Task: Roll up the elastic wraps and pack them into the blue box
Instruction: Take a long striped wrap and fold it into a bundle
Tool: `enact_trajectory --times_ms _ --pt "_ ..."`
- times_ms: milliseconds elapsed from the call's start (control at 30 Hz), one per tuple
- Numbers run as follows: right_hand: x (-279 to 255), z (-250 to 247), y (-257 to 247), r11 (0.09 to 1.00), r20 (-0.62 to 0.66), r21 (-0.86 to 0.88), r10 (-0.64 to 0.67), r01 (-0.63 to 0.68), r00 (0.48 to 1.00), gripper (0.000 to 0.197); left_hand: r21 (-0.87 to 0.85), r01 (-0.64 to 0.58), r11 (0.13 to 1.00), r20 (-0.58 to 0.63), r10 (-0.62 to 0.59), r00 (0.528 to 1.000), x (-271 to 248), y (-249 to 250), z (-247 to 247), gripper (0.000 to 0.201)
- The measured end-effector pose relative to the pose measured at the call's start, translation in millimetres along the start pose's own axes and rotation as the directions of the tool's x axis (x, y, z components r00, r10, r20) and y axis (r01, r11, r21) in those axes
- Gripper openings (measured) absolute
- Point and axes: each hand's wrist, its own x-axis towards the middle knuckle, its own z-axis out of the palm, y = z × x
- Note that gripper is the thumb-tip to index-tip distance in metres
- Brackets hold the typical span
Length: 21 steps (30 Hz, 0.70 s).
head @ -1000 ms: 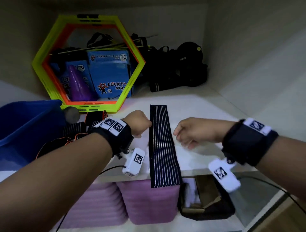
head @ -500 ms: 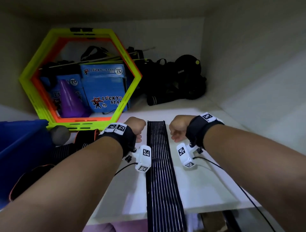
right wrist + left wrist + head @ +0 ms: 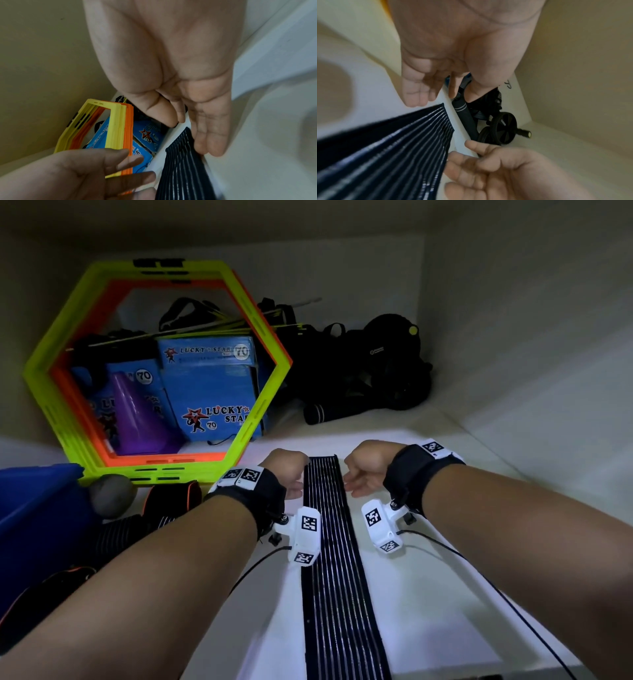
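Observation:
A long black elastic wrap (image 3: 329,559) with thin white stripes lies flat down the middle of the white shelf (image 3: 428,594). Its far end sits between my two hands. My left hand (image 3: 289,474) hovers at the wrap's far left corner (image 3: 443,108) with relaxed fingers (image 3: 414,97) and holds nothing. My right hand (image 3: 363,470) is at the far right corner, its straight fingertips (image 3: 211,146) touching the wrap's edge (image 3: 181,162). The blue box (image 3: 30,508) stands at the left edge. Rolled dark wraps (image 3: 171,499) lie beside it.
Yellow-green and orange hexagon rings (image 3: 260,405) lean at the back left around blue Lucky Star boxes (image 3: 212,392) and a purple cone (image 3: 137,419). Black straps and gear (image 3: 376,371) fill the back right corner. A grey ball (image 3: 111,494) sits by the box. A wall closes the right side.
My right hand came in from the right to the wrap's edge. Both hands moved up to the wrap's far end, and the view shifted closer over the shelf.

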Motion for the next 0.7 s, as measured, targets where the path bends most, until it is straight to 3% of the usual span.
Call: enact_trajectory --times_ms 67,133,167,233,300,400,467,533,600,700 --pt "-4 -3 2 0.993 0.008 -0.115 -0.040 0.040 0.999 0.042 0.239 -0.117 0.964 0.019 0.116 0.993 2 -3 -3 0.009" --pt "-14 -2 9 0.920 0.097 -0.373 -0.087 0.117 0.991 0.047 0.525 -0.278 0.804 0.125 0.250 0.960 -2 -7 -6 0.018" --pt "-19 0 13 0.851 0.157 -0.503 -0.086 0.155 0.984 0.053 0.640 -0.332 0.693 0.207 0.260 0.943 -6 -10 -7 0.027" --pt "-26 9 24 0.735 0.227 -0.645 -0.075 0.207 0.971 0.062 0.788 -0.411 0.458 0.381 0.162 0.910 -17 -13 -8 0.052" --pt "-29 18 27 0.716 0.235 -0.658 -0.101 0.234 0.967 0.064 0.839 -0.453 0.302 0.454 0.071 0.888 -25 -12 -7 0.069" --pt "-36 21 19 0.594 0.200 -0.759 -0.176 0.267 0.964 0.055 0.860 -0.443 0.254 0.441 0.069 0.895 -30 -8 -2 0.067" --pt "-42 21 15 0.428 0.174 -0.862 -0.252 0.271 0.952 0.045 0.869 -0.448 0.211 0.428 0.135 0.894 -34 -10 2 0.058" --pt "-44 21 16 0.318 0.154 -0.916 -0.287 0.245 0.945 0.039 0.866 -0.466 0.180 0.419 0.245 0.874 -38 -17 4 0.052" --pt "-47 21 19 0.278 0.155 -0.928 -0.320 0.249 0.935 0.038 0.841 -0.507 0.192 0.426 0.345 0.837 -45 -22 4 0.046" --pt "-56 20 27 0.293 0.207 -0.909 -0.299 0.296 0.932 0.040 0.792 -0.567 0.224 0.511 0.265 0.818 -56 -25 4 0.038"
